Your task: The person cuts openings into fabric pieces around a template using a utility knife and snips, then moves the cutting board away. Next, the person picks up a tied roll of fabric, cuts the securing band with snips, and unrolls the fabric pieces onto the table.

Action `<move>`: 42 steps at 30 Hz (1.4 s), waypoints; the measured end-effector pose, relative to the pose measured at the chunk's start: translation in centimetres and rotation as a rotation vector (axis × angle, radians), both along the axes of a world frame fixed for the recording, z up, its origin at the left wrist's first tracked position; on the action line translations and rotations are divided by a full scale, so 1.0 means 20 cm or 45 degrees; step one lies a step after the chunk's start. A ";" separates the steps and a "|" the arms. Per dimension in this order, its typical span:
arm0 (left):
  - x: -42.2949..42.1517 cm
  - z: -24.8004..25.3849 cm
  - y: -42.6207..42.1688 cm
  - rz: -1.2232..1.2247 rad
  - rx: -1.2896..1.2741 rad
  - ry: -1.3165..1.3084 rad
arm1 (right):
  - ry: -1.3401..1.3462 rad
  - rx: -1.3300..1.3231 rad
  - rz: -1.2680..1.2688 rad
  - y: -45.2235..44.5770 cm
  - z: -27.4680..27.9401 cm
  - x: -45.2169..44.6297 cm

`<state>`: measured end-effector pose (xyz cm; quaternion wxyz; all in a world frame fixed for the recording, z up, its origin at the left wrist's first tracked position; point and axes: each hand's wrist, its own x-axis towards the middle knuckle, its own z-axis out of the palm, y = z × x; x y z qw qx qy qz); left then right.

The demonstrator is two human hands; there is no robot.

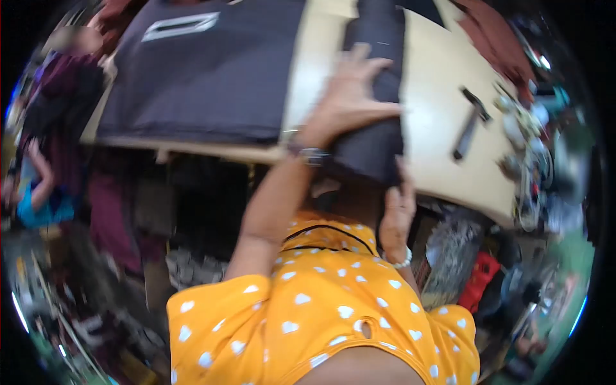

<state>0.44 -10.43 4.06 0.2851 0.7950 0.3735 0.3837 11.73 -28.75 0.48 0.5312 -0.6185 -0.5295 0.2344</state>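
A long strip of dark folded cloth point(369, 151) runs across the table and hangs over its near edge. My left hand point(353, 93), with a watch on its wrist, lies on this cloth with thumb and fingers spread wide. At the cloth's near right edge is my right hand point(398, 215), fingers stretched out and fingertips close against the edge. Whether they press on it, I cannot tell. Left of the strip, a larger dark cloth panel point(212, 83) lies flat, bearing a white rectangular outline point(181, 26).
On the pale table point(433, 141) to the right lies a dark hammer-like tool point(471, 125). Tangled cords and small items point(526, 147) crowd the table's right end. Reddish-brown cloth point(497, 42) lies at the back right. Another person point(61, 115) stands at the left.
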 end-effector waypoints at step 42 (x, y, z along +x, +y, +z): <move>-0.02 0.06 -0.20 0.305 -0.252 0.059 | -1.190 -0.198 -1.382 0.04 0.62 2.41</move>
